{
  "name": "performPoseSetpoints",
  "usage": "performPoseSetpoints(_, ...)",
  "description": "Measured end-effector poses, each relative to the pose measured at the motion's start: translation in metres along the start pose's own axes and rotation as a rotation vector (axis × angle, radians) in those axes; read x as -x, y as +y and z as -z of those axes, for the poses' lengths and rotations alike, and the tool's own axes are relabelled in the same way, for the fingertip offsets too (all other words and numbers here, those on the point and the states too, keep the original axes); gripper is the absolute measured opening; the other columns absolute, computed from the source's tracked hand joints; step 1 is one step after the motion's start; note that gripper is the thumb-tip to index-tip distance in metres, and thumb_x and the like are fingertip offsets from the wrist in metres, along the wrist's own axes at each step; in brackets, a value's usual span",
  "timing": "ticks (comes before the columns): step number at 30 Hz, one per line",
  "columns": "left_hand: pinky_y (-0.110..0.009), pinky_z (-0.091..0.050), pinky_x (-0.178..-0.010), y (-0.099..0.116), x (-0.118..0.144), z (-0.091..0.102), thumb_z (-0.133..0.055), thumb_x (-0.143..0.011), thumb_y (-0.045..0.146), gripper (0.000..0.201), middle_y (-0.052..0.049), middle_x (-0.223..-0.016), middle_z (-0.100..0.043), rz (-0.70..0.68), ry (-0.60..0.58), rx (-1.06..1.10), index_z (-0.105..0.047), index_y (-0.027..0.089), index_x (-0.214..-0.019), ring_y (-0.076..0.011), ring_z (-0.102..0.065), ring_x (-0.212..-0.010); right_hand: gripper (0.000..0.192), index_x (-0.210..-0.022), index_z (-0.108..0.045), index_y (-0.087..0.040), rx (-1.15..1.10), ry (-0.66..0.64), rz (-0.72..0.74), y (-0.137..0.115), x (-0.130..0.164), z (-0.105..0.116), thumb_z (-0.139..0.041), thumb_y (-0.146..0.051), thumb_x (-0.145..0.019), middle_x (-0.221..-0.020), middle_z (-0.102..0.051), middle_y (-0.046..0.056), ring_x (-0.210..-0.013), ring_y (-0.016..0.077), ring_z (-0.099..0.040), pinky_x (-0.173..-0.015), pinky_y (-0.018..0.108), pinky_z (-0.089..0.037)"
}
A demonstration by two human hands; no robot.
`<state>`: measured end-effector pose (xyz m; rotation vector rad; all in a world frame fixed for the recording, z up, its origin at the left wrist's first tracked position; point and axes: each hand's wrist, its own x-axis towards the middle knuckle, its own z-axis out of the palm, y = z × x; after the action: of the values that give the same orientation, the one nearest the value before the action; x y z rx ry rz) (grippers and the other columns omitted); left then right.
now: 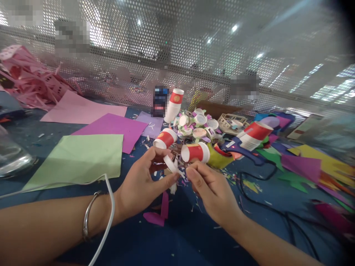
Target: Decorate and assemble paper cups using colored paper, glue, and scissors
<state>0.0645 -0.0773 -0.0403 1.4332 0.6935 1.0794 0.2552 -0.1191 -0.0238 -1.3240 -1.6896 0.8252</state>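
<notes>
Left hand (141, 184) and right hand (208, 188) meet low at centre over the blue surface (172, 236). Left fingers pinched shut on a small white cut paper piece (170, 165), held just above the surface; right fingertips curled closed against its other end, grip partly hidden. Red-and-white paper cup (195, 152) lies on its side just beyond, touching distance. Glue gun (244, 147) rests to the right, cord trailing. Green sheet (77, 159) and purple sheet (113, 127) lie left. Judgement: the piece is flimsy; light fingertip pressure near its edges, both hands close together, should keep it from creasing.
</notes>
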Motion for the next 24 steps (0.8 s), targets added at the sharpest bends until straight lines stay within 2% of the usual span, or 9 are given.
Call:
performPoseSetpoints(5,-0.032,-0.053,-0.091,-0.0002,-0.0033,0.0026,-0.077,-0.082,0.024,0.045,-0.008,-0.117,-0.062,-0.003,0.000,0.095,-0.052,0.018,-0.118,-0.0196,-0.064,-0.105,0.039,-0.081,-0.052,-0.022,-0.129,0.035,-0.080,0.0063,-0.0012,0.0029,-0.052,-0.056,-0.099,-0.058,-0.026,-0.009,-0.050,0.0097,-0.022,-0.045,0.025,-0.019)
performPoseSetpoints(13,-0.033,-0.050,-0.092,0.0000,-0.0066,0.0073,-0.080,-0.080,0.023,0.044,-0.007,-0.111,-0.065,0.029,-0.011,0.243,-0.055,0.020,-0.116,-0.0194,-0.063,-0.102,0.042,-0.079,-0.050,-0.022,-0.120,0.097,-0.122,0.0105,-0.0052,0.0084,-0.053,-0.060,-0.097,-0.059,-0.025,-0.008,-0.051,0.0097,-0.023,-0.044,0.024,-0.019)
performPoseSetpoints(16,-0.032,-0.050,-0.091,0.0010,-0.0060,0.0072,-0.079,-0.080,0.020,0.042,-0.006,-0.112,-0.065,0.035,-0.024,0.261,-0.055,0.021,-0.115,-0.0198,-0.063,-0.104,0.043,-0.081,-0.051,-0.022,-0.108,0.059,-0.151,0.0101,-0.0080,0.0085,-0.053,-0.063,-0.096,-0.057,-0.024,-0.009,-0.049,0.0094,-0.022,-0.043,0.024,-0.018)
performPoseSetpoints(20,-0.028,-0.050,-0.084,0.0017,-0.0051,0.0071,-0.077,-0.080,0.016,0.043,-0.004,-0.111,-0.063,0.061,-0.028,0.285,-0.055,0.023,-0.116,-0.0180,-0.061,-0.103,0.042,-0.085,-0.055,-0.021,-0.015,0.036,-0.114,0.0079,-0.0090,0.0084,-0.053,-0.062,-0.096,-0.055,-0.031,-0.009,-0.048,0.0095,-0.026,-0.044,0.025,-0.019)
performPoseSetpoints(24,-0.028,-0.051,-0.087,0.0006,-0.0056,0.0071,-0.079,-0.079,0.014,0.051,-0.004,-0.121,-0.061,0.113,-0.047,0.375,-0.056,0.026,-0.123,-0.0183,-0.061,-0.106,0.039,-0.087,-0.057,-0.020,0.101,0.041,-0.035,0.0074,-0.0085,0.0085,-0.053,-0.057,-0.098,-0.056,-0.041,-0.007,-0.051,0.0103,-0.033,-0.048,0.025,-0.025)
